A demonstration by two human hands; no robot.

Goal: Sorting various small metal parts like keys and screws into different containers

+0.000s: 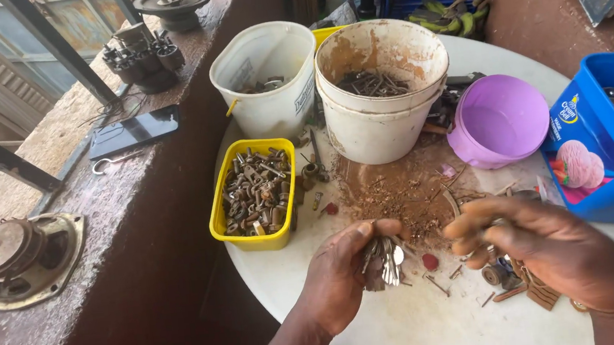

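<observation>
Because the left hand (pixel 346 270) is cupped palm-up with the fingers curled round a bunch of small metal pieces (pixel 384 259), some bright and flat like keys, some rusty, the load looks stiff, hard and light singly but loose as a heap: likely to slide and spill if the palm tips. Single pieces would best be pinched by their flat sides. The right hand (pixel 539 244), at 3 o'clock from the left, hovers with fingers bent and nearly closed; whether it pinches anything I cannot tell. Under it lie rusty nails and scraps (pixel 516 280) on the round white table (pixel 412 327). At 12 o'clock from the hands a patch of rust dust (pixel 399 193) spreads before a stained white bucket (pixel 382 94) of nails. At 10 o'clock sits a yellow tub (pixel 255 192) of rusty bolts, at 2 o'clock a purple bowl (pixel 501 120), farther right a blue tub (pixel 612 143).
</observation>
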